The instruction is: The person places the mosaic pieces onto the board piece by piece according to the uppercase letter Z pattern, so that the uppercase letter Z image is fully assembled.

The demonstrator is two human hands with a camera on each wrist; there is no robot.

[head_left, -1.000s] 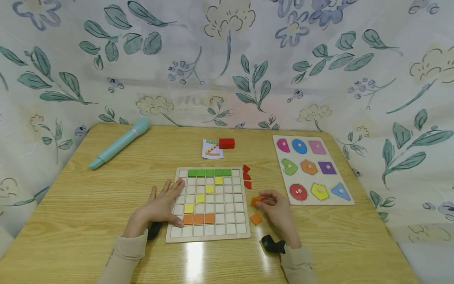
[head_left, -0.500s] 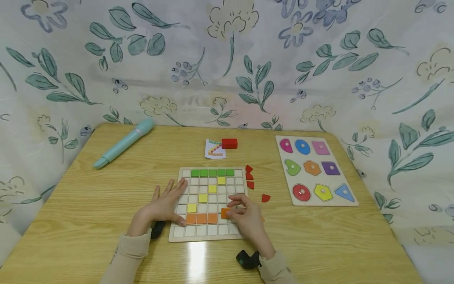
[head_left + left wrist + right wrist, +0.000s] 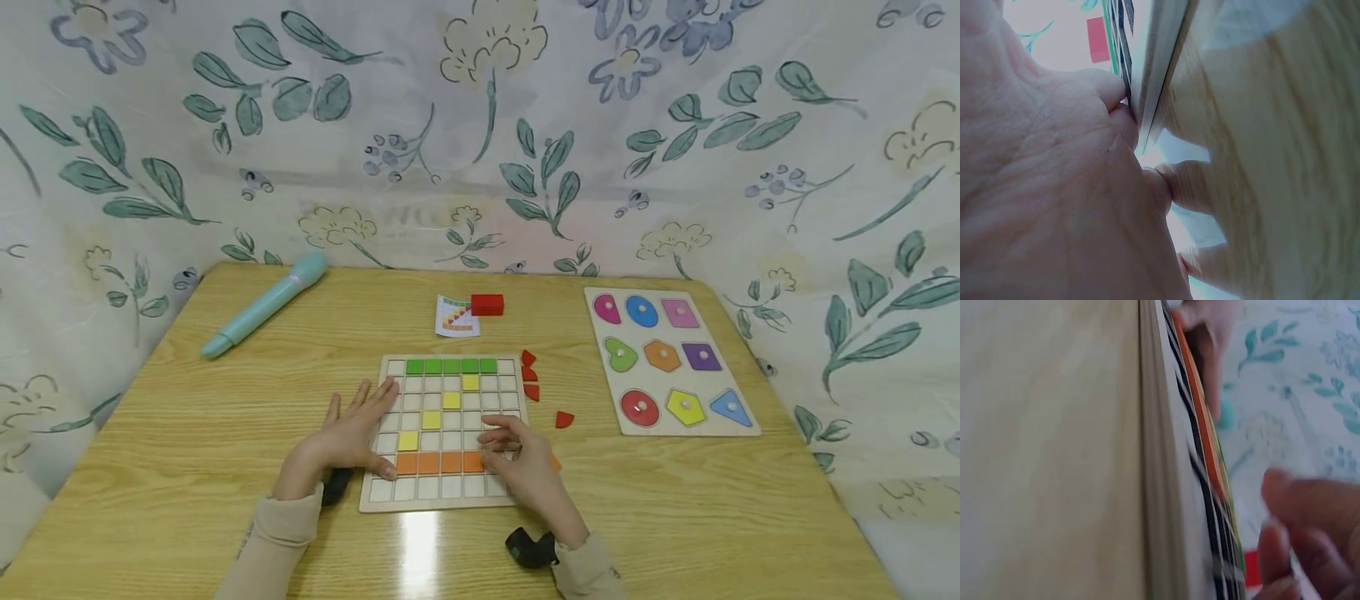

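Note:
A white wooden grid board (image 3: 446, 503) lies on the table. Its far row bears green tiles (image 3: 452, 366), yellow tiles (image 3: 431, 420) run diagonally, and a row of orange tiles (image 3: 451, 462) lies nearer me. My left hand (image 3: 347, 440) rests spread on the board's left edge, fingertips and thumb on its border. Over the right part, my right hand (image 3: 527, 468) hovers with fingers bent loosely, thumb tip right beside the rightmost orange tile (image 3: 472, 462), which lies in its cell. The right wrist view shows no piece between the thumb and fingers (image 3: 1316, 506).
Several red quarter-round pieces (image 3: 565, 419) lie right of the board. Another orange tile (image 3: 555, 461) shows partly behind my right hand. A pattern card (image 3: 457, 317) and red block (image 3: 487, 305) lie beyond. A shape puzzle (image 3: 615, 390) sits right, a teal microphone-shaped object (image 3: 266, 306) left.
My right hand picked up an orange tile from beside the board, carried it left and set it at the row's right end, then let go. My left hand stayed on the board.

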